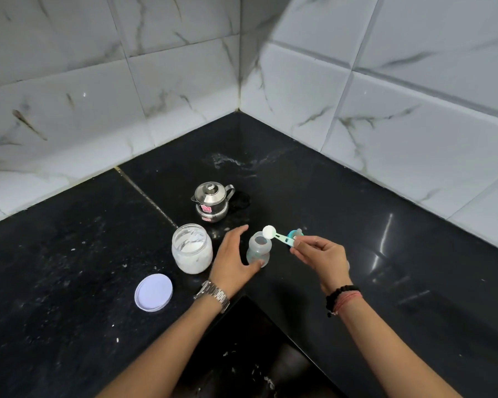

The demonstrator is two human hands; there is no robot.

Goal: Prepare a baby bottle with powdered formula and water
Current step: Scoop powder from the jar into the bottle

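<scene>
Fingers [296,245] hold scoop [274,234] over black countertop [357,225].

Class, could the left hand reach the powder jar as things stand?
Probably yes. The left hand is open beside the bottle, with the jar right next to it, lid off, and nothing between them.

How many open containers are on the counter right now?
2: the powder jar left of the left hand, lid off, and the baby bottle between both hands. The steel pot behind is lidded.

L hand [234,255] open, R hand [318,255] pinched
</scene>
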